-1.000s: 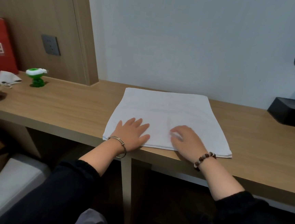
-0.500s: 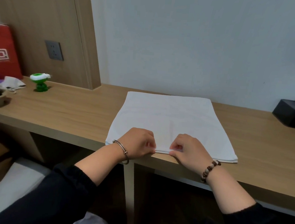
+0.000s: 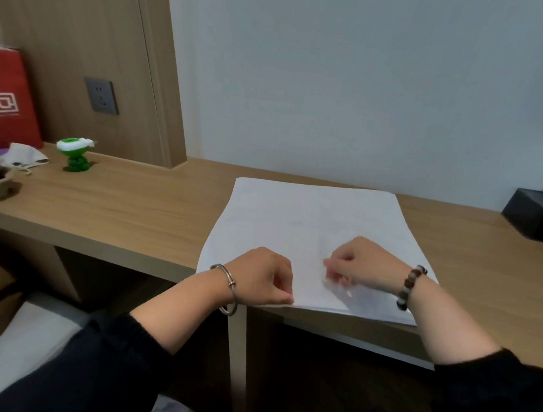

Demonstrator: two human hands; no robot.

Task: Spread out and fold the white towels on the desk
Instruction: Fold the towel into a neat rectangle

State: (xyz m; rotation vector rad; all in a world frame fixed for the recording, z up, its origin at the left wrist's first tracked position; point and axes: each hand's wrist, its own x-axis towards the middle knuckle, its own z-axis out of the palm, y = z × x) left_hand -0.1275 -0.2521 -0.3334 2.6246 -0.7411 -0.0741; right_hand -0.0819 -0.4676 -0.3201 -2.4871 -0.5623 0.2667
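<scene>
My left hand [image 3: 257,280] pinches the near edge of the white towel [image 3: 312,216], flat on the wooden desk [image 3: 132,203] at frame centre, while my right hand's [image 3: 363,263] curled fingers pinch its top layer.

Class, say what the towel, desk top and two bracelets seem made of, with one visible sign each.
White towel: soft matte cloth, likely cotton; it creases faintly. Desk: wood or wood-look laminate, satin; grain lines. Left-wrist bangle: polished silvery metal; it glints. Right-wrist bracelet: brown beads, perhaps wood or stone.
</scene>
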